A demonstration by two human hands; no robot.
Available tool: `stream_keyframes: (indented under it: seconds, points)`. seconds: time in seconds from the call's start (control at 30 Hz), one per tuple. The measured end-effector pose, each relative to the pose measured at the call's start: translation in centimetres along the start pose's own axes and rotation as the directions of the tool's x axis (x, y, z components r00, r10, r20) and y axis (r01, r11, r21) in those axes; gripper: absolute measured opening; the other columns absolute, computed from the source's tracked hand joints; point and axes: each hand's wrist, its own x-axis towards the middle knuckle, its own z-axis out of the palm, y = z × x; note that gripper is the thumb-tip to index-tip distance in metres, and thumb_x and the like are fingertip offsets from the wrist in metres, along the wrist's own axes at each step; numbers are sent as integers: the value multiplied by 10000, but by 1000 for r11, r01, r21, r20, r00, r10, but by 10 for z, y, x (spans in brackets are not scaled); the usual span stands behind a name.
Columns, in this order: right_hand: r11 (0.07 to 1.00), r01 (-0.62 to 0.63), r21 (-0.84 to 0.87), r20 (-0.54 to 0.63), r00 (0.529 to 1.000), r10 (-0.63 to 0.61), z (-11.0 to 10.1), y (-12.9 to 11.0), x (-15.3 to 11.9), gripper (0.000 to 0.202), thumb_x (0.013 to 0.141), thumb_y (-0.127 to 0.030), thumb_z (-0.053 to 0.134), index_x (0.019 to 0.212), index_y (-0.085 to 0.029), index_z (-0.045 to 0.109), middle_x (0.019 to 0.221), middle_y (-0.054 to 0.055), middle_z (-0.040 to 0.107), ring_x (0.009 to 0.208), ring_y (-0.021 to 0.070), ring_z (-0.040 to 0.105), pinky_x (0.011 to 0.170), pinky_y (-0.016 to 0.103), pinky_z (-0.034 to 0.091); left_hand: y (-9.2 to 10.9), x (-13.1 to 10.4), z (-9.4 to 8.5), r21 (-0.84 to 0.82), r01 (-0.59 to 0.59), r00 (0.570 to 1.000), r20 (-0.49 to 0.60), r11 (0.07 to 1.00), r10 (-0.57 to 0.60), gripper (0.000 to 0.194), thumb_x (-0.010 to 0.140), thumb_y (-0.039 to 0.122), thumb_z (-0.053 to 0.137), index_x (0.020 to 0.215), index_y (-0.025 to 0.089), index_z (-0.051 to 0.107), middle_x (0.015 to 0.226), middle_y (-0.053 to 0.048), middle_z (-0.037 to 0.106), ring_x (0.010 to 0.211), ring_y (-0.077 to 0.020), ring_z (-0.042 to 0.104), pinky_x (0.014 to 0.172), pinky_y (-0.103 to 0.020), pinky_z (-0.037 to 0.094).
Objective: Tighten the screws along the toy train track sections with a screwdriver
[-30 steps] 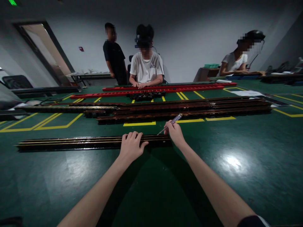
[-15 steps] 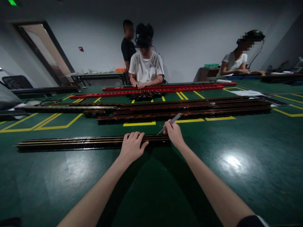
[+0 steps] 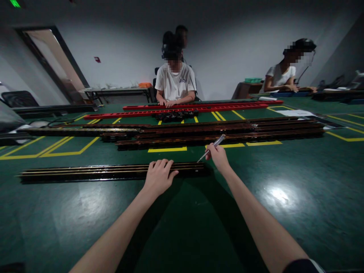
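Note:
A long black rail with gold-coloured lines along it lies crosswise on the green table. Near its right end, my left hand holds it down, fingers bent over the far side and thumb on the near side. My right hand pinches a small screwdriver with a clear handle and a thin metal shaft. The tool leans, its tip pointing down and left at the rail's right end; whether it touches cannot be made out. A small light spot shows on the rail's front face below the tip.
Beyond lies a wide stack of dark rails. Farther back are red slotted rails and a heap of black parts. Yellow tape lines mark the table. A person sits opposite; others are behind and at right.
My right hand has moved a little to the right with the screwdriver, its tip now nearer the rail's end. My left hand stays put. The standing person behind has shifted right.

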Motion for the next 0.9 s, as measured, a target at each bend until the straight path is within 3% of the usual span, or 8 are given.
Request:
stream_keyframes:
  seconds: [0.2,0.43,0.63,0.77,0.9]
  points:
    - [1000,-31,1,-2,1000,31,-4,-1,2,198,743,-282,523,573,-184,545,446,-16,544,430,117,512,489,241,460,-1,0,1,-11,-7,1000,-21,1000,7,374,938,396,428,1178,159,591,1147,-127,642,1068,-286,580,931,-468,419]
    - [999,-32,-34,-36,999,31,-12,2,5,250,741,-374,547,568,-195,529,446,-14,526,430,123,506,478,241,445,-1,0,1,-16,-8,1000,-18,1000,7,378,940,405,421,1183,169,588,1150,-122,640,1077,-284,576,937,-471,417]
    - [993,94,-75,-145,984,-104,-10,-7,-1,295,773,-482,540,681,-202,535,576,17,602,550,165,575,567,279,462,-4,1,0,-31,-38,999,-7,999,38,408,945,430,404,1191,160,585,1148,-119,641,1063,-267,581,925,-438,426]
    - [959,234,-160,-9,971,-238,-3,-13,-5,228,798,-427,525,807,-204,570,766,42,668,653,171,597,601,278,449,-5,1,-2,-28,-41,999,-9,999,41,453,933,488,407,1195,162,582,1149,-119,637,1063,-261,576,928,-426,416]
    - [918,319,-236,219,938,-270,9,-18,-14,206,834,-383,493,897,-220,602,809,35,657,686,182,601,600,284,442,-3,1,-2,20,-18,999,-28,1000,19,450,901,516,465,1170,177,591,1104,-101,645,1034,-261,580,896,-416,414]
